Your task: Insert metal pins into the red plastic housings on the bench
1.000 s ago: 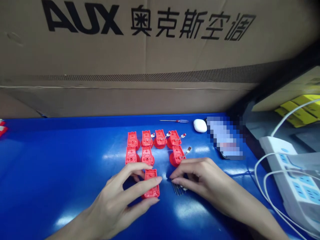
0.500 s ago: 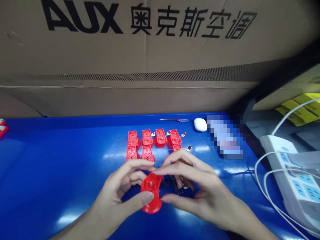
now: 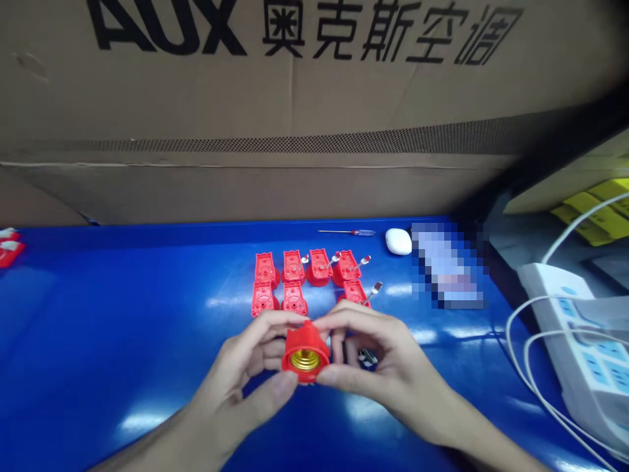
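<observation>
A large cardboard box point(image 3: 295, 190), printed with black lettering, is seen across the upper part of the frame. Below it, most of the frame is filled by a blue tabletop point(image 3: 122, 314). A white power strip point(image 3: 560, 285) is placed at the lower right, with yellow packages point(image 3: 592, 213) seen above it near the right edge. At lower centre, a red lamp socket point(image 3: 305, 337) is held between both hands, raised in front of the tabletop, its threaded brass-coloured opening turned toward the viewer. It is pinched on its left side by the grip of the left hand point(image 3: 233, 383), and on its right side by the thumb and fingers of the right hand point(image 3: 400, 367). A flat rectangular object point(image 3: 447, 265), blurred out, is laid right of centre. Seven more red sockets point(image 3: 293, 298) are set in two rows at the middle of the frame, four behind and three in front; slim metal rods point(image 3: 363, 262) are seen standing slanted at four of them. Beside the blurred object lie a white rounded case point(image 3: 398, 242) and, farther left, a thin screwdriver point(image 3: 362, 233). Small metal pieces point(image 3: 367, 358) are partly hidden by the right hand.
</observation>
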